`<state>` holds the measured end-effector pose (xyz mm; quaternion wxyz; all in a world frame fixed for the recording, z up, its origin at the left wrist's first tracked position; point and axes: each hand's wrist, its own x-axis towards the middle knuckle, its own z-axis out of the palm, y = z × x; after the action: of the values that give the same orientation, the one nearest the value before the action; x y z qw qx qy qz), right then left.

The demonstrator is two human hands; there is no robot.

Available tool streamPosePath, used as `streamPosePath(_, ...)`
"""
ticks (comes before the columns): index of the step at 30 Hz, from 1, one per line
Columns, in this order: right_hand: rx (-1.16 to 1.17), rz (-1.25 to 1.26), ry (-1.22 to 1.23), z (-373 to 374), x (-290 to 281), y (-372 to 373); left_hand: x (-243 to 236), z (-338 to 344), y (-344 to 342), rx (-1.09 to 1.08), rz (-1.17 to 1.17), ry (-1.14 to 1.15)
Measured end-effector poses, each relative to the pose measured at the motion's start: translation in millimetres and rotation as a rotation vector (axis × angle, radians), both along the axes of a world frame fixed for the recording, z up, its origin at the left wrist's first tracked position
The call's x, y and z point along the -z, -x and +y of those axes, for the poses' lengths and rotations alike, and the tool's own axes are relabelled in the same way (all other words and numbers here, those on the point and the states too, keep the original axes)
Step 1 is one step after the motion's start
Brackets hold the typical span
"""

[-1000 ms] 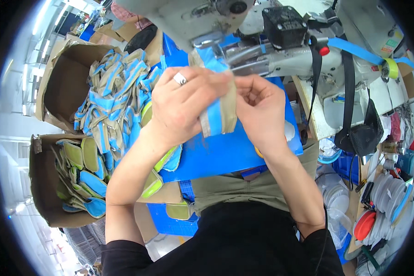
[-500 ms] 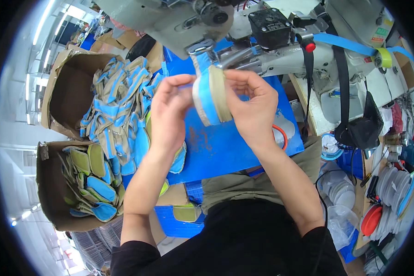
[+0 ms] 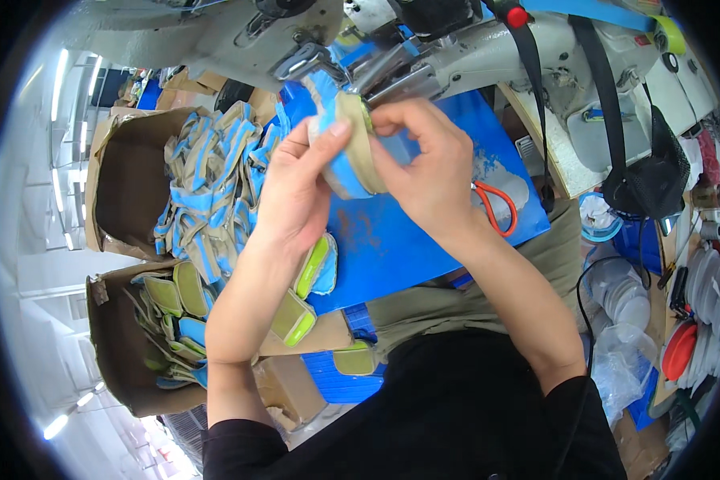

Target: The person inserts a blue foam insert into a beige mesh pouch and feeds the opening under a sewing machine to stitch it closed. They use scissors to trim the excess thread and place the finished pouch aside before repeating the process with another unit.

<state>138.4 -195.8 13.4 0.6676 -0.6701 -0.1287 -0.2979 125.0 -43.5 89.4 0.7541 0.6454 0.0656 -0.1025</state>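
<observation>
A looped fabric band (image 3: pixel 362 156) in beige and blue hangs at the sewing machine (image 3: pixel 464 60), its upper end under the metal presser parts. My left hand (image 3: pixel 300 180) is closed on the band's left side, thumb flat against the cloth. From the other side my right hand (image 3: pixel 432 172) pinches the band's right edge, with its fingertips partly hidden behind the cloth. A small yellow-green bit shows at the edge by those fingertips. Just right of my right hand, red-handled scissors (image 3: pixel 500 210) lie on the blue work surface (image 3: pixel 392 248).
A heap of blue-and-beige fabric bands (image 3: pixel 216 180) lies on the left beside a cardboard box (image 3: pixel 128 188). Below it, another box (image 3: pixel 116 344) holds green-and-blue padded pieces. Similar pieces (image 3: pixel 292 318) lie near my left forearm. Black straps (image 3: pixel 604 120) hang at the right.
The band has turned so more of its beige side faces me, and my left thumb now lies across it. The whole view has shifted, bringing the scissors' handles fully into sight.
</observation>
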Motion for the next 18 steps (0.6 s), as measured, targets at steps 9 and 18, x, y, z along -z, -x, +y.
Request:
streamPosePath(9,0.028,-0.038,0.007,5.7,6.4,-0.9,-12.8,-4.7,3.2,-0.054,0.189,0.35)
streamPosePath(18,-0.092,0.064,-0.055,4.6,6.9,2.5,8.9,-14.7,-4.7,-0.106,-0.133,-0.048)
